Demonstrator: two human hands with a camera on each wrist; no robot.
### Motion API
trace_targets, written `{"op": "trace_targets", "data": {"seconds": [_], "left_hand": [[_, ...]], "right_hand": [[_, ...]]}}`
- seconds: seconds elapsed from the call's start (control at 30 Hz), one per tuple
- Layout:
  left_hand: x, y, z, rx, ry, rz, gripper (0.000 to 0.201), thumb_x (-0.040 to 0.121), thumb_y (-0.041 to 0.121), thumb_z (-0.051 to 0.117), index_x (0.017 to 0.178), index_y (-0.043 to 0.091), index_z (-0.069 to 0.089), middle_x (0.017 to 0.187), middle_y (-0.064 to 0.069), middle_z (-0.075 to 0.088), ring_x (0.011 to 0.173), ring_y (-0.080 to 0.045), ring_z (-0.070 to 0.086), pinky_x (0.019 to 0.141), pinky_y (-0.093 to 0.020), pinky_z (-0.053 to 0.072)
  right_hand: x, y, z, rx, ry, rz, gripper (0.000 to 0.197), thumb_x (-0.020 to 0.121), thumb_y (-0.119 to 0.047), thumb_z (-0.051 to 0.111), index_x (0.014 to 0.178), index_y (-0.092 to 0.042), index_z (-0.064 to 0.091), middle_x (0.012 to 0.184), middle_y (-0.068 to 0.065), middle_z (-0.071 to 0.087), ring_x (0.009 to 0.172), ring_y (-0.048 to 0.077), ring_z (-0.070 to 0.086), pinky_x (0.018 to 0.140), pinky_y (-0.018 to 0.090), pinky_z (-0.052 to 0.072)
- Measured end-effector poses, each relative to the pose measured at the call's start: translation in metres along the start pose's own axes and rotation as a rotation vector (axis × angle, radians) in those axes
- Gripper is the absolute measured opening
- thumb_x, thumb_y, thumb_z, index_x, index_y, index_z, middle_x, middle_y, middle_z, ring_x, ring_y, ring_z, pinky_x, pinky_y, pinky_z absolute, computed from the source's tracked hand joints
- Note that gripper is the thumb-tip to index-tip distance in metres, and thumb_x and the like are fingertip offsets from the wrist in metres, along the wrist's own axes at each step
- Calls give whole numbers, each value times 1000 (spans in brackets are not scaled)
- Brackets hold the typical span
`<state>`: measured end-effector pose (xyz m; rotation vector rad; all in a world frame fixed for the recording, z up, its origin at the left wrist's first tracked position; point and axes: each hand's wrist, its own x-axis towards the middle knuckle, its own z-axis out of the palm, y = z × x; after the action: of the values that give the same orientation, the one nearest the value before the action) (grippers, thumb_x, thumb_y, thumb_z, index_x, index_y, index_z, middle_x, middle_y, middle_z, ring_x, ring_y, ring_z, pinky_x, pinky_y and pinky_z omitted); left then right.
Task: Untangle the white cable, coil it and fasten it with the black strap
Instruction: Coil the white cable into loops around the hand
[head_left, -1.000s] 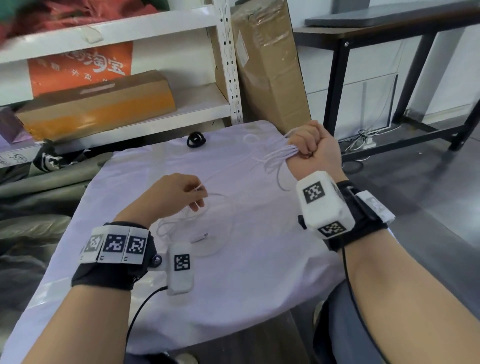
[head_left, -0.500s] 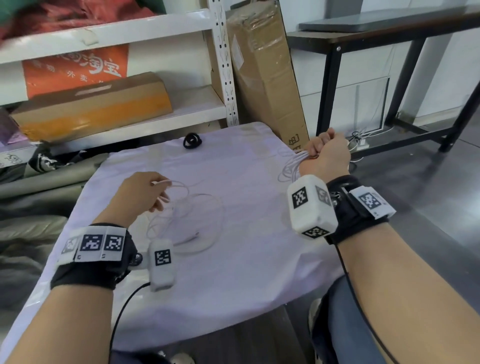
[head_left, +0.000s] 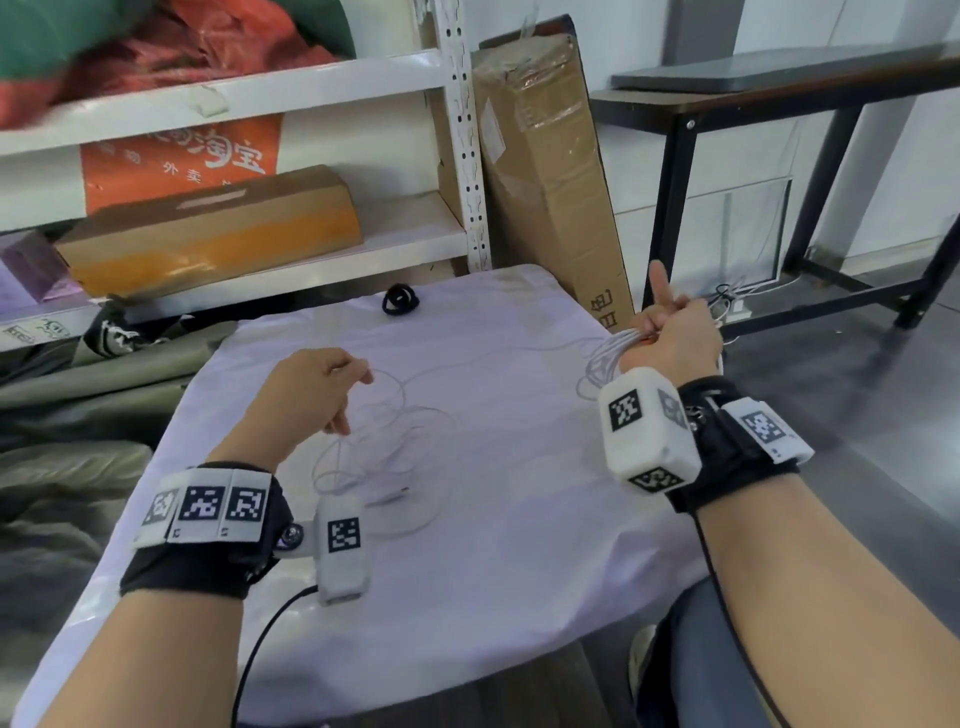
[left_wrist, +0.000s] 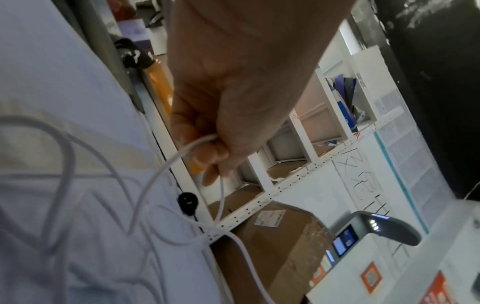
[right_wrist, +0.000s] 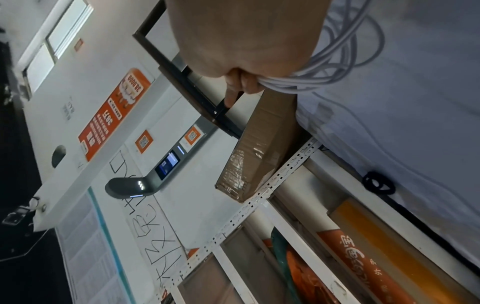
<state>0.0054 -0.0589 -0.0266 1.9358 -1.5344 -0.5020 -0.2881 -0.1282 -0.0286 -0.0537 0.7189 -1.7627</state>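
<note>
While the right hand (head_left: 675, 338) grips a bundle of finished loops of the white cable (head_left: 395, 447) at the tabletop's (head_left: 519, 545) right edge, one finger pointing up, the left hand (head_left: 306, 395) pinches a single strand above the loose tangle lying on the cloth-covered tabletop. The black strap (head_left: 400, 300) lies apart near the far edge, in front of the shelf (head_left: 311, 270).
</note>
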Motion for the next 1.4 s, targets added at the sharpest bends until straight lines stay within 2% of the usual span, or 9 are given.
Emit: {"op": "trace_targets", "data": {"seconds": [0.07, 0.3, 0.4, 0.57, 0.8, 1.0, 1.2, 1.3, 1.4], "left_hand": [[4, -11, -1, 86, 58, -77, 29, 99, 26, 43, 85, 11, 64, 56, -7, 57, 44, -19, 58, 50, -27, 39], [20, -37, -8, 199, 109, -274, 15, 94, -2, 43, 103, 6, 51, 87, -6, 66, 70, -25, 64, 56, -30, 44], [23, -42, -8, 167, 142, -185, 21, 95, -3, 33, 106, 11, 44, 80, -14, 65, 55, -28, 65, 59, -38, 51], [13, -33, 5, 344, 116, -17, 36, 83, -10, 41, 91, 17, 64, 105, -12, 64, 83, -28, 55, 74, -34, 43], [6, 14, 17, 188, 88, 190, 28, 93, 5, 47, 105, 22, 66, 91, -1, 61, 59, -19, 51, 51, -13, 33], [0, 46, 40, -123, -102, 250, 37, 95, 21, 54, 132, 29, 50, 130, 12, 54, 121, -3, 49, 96, -21, 38], [-1, 42, 53, -238, -264, 226, 66, 93, 8, 57, 148, 29, 28, 152, 10, 32, 140, -7, 30, 111, -26, 29], [-4, 47, 54, -180, -314, 270, 72, 87, 16, 66, 146, 32, 28, 146, 12, 39, 133, -1, 37, 109, -25, 32], [-13, 57, 56, -151, -354, 360, 62, 88, 5, 61, 140, 27, 35, 122, 16, 52, 105, 12, 51, 86, -8, 44]], "right_hand": [[3, -3, -2, -36, 40, -30, 30, 99, -11, 31, 70, -15, 36, 92, 15, 72, 27, 7, 28, 31, 17, 25], [-4, -3, 2, -158, 98, -150, 23, 98, -13, 31, 77, -14, 41, 55, -3, 34, 30, 6, 30, 35, 19, 27], [-8, 5, 5, -244, 37, -131, 23, 97, -12, 33, 78, -14, 45, 59, -2, 38, 31, 6, 28, 35, 19, 26], [-24, 19, 11, -243, -175, -16, 23, 100, -19, 34, 81, -15, 46, 57, -4, 38, 33, 5, 25, 35, 17, 22], [-32, 25, 15, -282, -349, 71, 27, 102, -17, 35, 78, -13, 47, 101, 6, 54, 34, 5, 24, 34, 16, 23], [-48, 25, 19, -255, -544, 273, 34, 104, -21, 32, 75, -9, 45, 130, 15, 58, 32, 3, 26, 33, 14, 24], [-57, 17, 22, -128, -735, 573, 37, 104, -26, 28, 75, -10, 44, 139, 18, 49, 30, 6, 28, 33, 12, 22], [-57, 16, 24, -22, -806, 709, 34, 103, -27, 29, 77, -10, 43, 143, 17, 45, 30, 8, 32, 32, 14, 27], [-59, 16, 26, 61, -868, 803, 22, 99, -19, 35, 80, -11, 42, 139, 20, 46, 32, 10, 35, 33, 15, 29]]}}
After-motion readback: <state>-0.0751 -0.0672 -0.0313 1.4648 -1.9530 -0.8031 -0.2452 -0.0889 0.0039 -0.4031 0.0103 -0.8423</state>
